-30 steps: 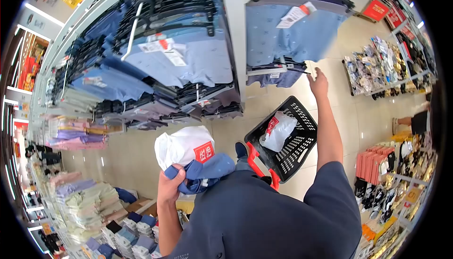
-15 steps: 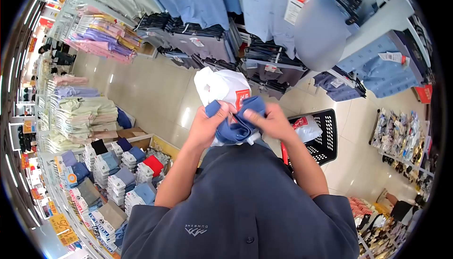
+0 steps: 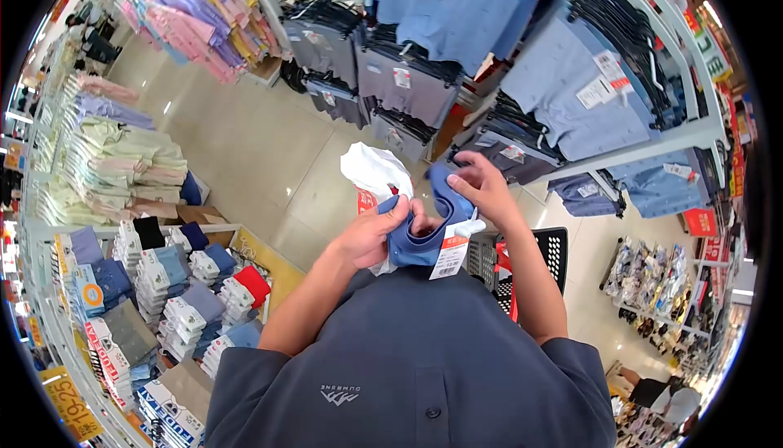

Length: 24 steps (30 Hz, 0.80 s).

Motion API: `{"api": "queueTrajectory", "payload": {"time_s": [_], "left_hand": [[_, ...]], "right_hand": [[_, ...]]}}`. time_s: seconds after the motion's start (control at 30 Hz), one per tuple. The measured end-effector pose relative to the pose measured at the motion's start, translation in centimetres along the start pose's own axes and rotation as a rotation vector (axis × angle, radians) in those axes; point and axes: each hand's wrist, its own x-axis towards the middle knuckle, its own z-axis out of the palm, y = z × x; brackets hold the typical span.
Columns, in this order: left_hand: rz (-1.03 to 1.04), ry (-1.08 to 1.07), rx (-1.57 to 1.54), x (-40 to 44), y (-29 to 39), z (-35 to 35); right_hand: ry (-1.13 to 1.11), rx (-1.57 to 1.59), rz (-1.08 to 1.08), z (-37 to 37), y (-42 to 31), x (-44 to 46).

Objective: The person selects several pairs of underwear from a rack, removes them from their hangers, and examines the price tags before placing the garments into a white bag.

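A blue garment [image 3: 424, 246], bunched so that its exact kind does not show, is stretched between my two hands in front of my chest. My left hand [image 3: 365, 236] pinches its left edge between thumb and fingers. At the right end my right hand [image 3: 487, 191] grips the cloth with the thumb on top. A white and red price tag [image 3: 450, 252] hangs from the garment near my right forearm. Just beyond my left hand is a white plastic bag [image 3: 371, 166] with red print; what holds it up is hidden.
A black shopping basket [image 3: 555, 252] with a red handle is beside my right forearm. Racks of blue shorts [image 3: 563, 97] stand ahead and right. Folded packs [image 3: 155, 272] fill a bin on the left, near pale hanging clothes [image 3: 122, 166]. Another person [image 3: 652, 391] is at lower right.
The garment has been spread wider and its price tag now shows. My right hand has moved up and away from the left. The view has turned, shifting the racks.
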Motion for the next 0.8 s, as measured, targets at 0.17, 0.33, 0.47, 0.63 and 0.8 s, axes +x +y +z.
{"api": "queueTrajectory", "payload": {"time_s": [0.17,0.33,0.47,0.63,0.8], "left_hand": [[0.062,-0.007,-0.035,-3.6,1.8,-2.7],[0.116,0.085,-0.048,-6.7,3.1,-4.9],[0.244,0.27,-0.167,-8.7,3.9,-5.5],[0.54,0.57,0.068,-11.1,4.4,-9.0],[0.561,0.687,0.346,-12.0,4.8,-11.8]], "right_hand": [[-0.348,-0.236,-0.349,4.5,-6.0,-0.1],[-0.969,-0.451,-0.344,9.5,-10.4,2.3],[-0.901,-0.605,-0.351,12.7,-10.6,4.1],[-0.6,-0.819,-0.54,16.0,-12.6,3.5],[-0.537,-0.81,-0.779,18.3,-14.2,4.3]]}}
